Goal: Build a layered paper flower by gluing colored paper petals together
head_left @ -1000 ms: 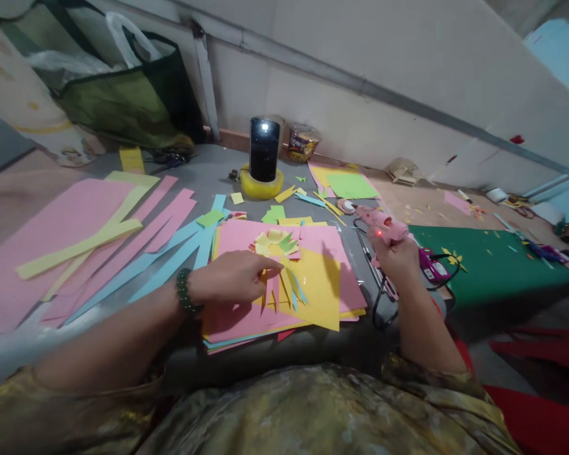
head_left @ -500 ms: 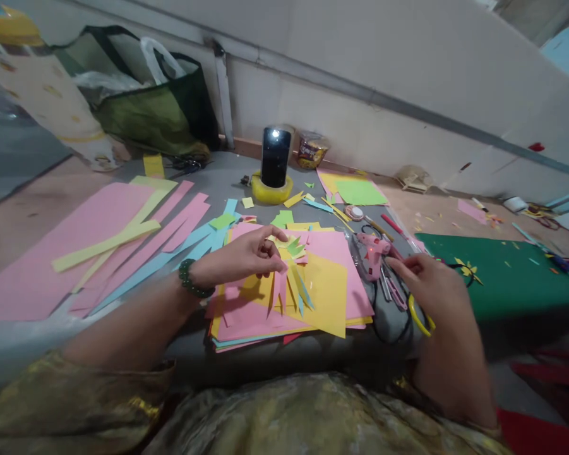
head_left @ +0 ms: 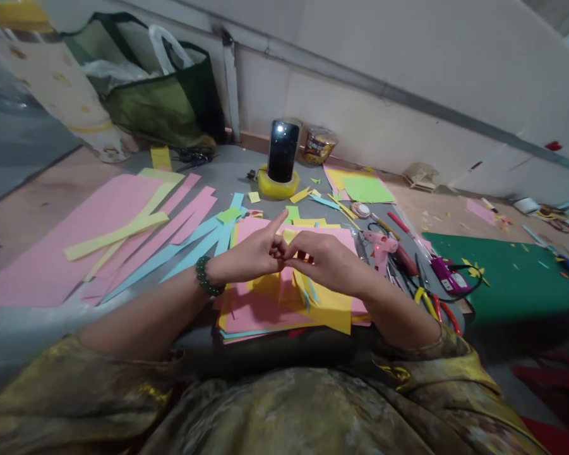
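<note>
My left hand (head_left: 253, 256), with a green bead bracelet at the wrist, is over a stack of pink and yellow paper sheets (head_left: 251, 309). Its thumb or index finger points up while the other fingers are curled together. My right hand (head_left: 324, 262) meets it fingertip to fingertip, its fingers pinched. What lies between the fingertips is too small or hidden to make out. Just below both hands, narrow folded strips of yellow, pink and blue paper (head_left: 307, 287) fan out, partly covered by the hands.
A pink glue gun (head_left: 381, 246), pliers (head_left: 438, 306) and a purple device (head_left: 449, 275) lie at the right, beside a green sheet (head_left: 511, 272). Coloured strips (head_left: 189, 227) spread at the left. Behind stands a phone (head_left: 283, 151) on a yellow roll.
My right hand has moved left from beside the glue gun to meet my left hand over the stack. The purple device and the pliers are now uncovered. The view has shifted slightly.
</note>
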Available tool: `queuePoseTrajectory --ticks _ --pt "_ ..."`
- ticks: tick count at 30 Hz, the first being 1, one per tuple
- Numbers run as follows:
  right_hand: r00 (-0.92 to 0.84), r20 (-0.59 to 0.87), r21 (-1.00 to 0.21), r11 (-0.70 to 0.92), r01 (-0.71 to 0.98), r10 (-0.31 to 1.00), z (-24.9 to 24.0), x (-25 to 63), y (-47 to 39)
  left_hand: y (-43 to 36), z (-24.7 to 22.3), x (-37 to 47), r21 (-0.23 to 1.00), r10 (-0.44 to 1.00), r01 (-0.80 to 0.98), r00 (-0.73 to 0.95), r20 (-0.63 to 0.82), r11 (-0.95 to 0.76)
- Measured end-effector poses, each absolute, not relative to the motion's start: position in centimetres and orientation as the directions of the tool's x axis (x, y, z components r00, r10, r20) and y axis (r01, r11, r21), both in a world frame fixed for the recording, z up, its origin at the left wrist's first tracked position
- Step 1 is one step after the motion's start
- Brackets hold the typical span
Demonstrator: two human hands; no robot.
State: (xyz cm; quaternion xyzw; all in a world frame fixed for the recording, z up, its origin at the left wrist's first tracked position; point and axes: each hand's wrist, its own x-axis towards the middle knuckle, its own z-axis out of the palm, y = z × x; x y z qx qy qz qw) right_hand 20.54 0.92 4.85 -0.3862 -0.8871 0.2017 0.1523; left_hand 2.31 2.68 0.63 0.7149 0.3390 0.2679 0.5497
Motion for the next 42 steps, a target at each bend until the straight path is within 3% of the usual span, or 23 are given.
queuePoseTrajectory --ticks 4,6,9,11,15,18,24,42 --pt "-0.587 0.141 -0.613 0.536 0.58 0.797 5.1 21.6 2.5 2.9 0.7 2.0 0.966 0.806 0.179 0.59 0.046 -0.187" --pt "-0.482 0.19 -0.675 0.471 0.568 0.855 4.9 22.2 3.9 3.2 0.8 1.5 0.925 0.863 0.266 0.493 0.112 -0.272" --pt "-0.311 0.259 -0.719 0.398 0.57 0.914 4.1 22.9 6.0 3.6 1.0 1.2 0.74 0.905 0.542 0.365 0.219 -0.398" --pt "-0.259 0.239 -0.754 0.347 0.558 0.936 3.4 23.1 6.9 3.4 1.2 1.4 0.566 0.882 0.681 0.416 0.224 -0.465" --pt "-0.267 0.126 -0.79 0.259 0.556 0.956 2.0 22.8 7.3 2.1 1.3 2.6 0.274 0.769 0.729 0.636 0.07 -0.628" --pt "-0.279 0.09 -0.784 0.241 0.572 0.956 1.2 22.7 7.3 1.5 1.2 3.2 0.172 0.736 0.725 0.677 -0.004 -0.667" --pt "-0.291 0.079 -0.768 0.244 0.592 0.954 0.5 22.7 7.5 1.9 0.7 3.0 0.114 0.754 0.75 0.657 -0.016 -0.651" --pt "-0.252 0.005 -0.613 0.202 0.764 0.968 0.3 21.8 7.0 2.3 0.2 3.0 0.137 0.783 0.778 0.621 -0.018 -0.614"
